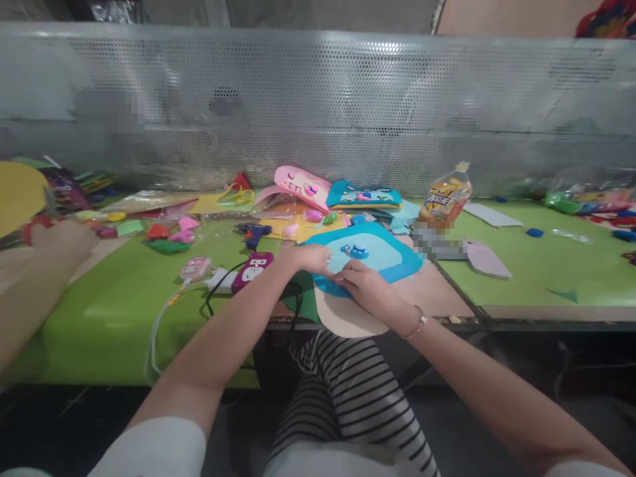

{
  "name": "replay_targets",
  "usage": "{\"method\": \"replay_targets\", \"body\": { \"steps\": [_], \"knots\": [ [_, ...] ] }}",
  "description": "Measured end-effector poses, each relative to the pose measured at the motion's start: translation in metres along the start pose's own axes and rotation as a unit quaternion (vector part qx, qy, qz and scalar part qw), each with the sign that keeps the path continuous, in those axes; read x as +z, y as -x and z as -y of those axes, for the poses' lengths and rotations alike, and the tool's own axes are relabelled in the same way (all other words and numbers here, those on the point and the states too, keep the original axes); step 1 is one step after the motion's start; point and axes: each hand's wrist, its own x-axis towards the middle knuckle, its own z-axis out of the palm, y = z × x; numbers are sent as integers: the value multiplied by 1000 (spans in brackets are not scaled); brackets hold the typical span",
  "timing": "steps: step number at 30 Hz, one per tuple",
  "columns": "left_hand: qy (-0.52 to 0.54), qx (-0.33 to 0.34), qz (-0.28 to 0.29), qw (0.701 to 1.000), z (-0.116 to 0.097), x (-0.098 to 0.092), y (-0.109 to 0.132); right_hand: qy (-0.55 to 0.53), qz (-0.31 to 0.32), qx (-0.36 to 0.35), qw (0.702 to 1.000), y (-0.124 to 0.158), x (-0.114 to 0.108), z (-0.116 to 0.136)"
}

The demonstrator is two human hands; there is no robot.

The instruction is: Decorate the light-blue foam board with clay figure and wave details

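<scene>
A rounded blue felt-like piece (405,262) with a pale blue middle (385,252) lies in front of me. Small blue shapes (358,250) sit on its centre. My left hand (314,258) is at its near left border, fingers bent down and closed at the edge. Close beside it, my right hand (365,285) pinches the near border, its fingertips almost meeting the left ones. What exactly lies between the fingertips is too small to tell. Under the blue piece, a beige sheet (348,318) hangs over the table edge, and a green sheet (305,301) shows at its left.
At left, another person's hand (67,242) holds red-handled scissors (37,225) near a yellow sheet (20,195). A glue gun (256,233), purple power strip (256,270) and cables lie left. Pink (301,182) and teal pouches (365,195) and a snack bag (446,199) stand behind.
</scene>
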Motion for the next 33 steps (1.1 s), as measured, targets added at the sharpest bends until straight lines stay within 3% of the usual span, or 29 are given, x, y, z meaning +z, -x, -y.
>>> {"method": "replay_targets", "body": {
  "steps": [2,9,14,18,22,28,33],
  "knots": [
    [-15,19,35,999,0,-1,-1,37,5,28,999,1,-1,1],
    [-18,46,59,997,-6,-5,2,50,32,92,994,1,-4,-8],
    [-21,-28,43,998,-6,-4,5,34,5,70,997,8,-12,-15],
    [-17,-18,44,999,-12,-6,8,75,-11,41,996,17,-16,-9],
    [-30,-30,42,998,-21,-8,13,79,39,5,996,25,-14,5],
    [-67,-11,69,995,-26,-6,11,110,120,14,987,25,-15,22],
    [-68,-14,66,995,-24,-4,9,147,133,21,980,26,-13,27]
  ]
}}
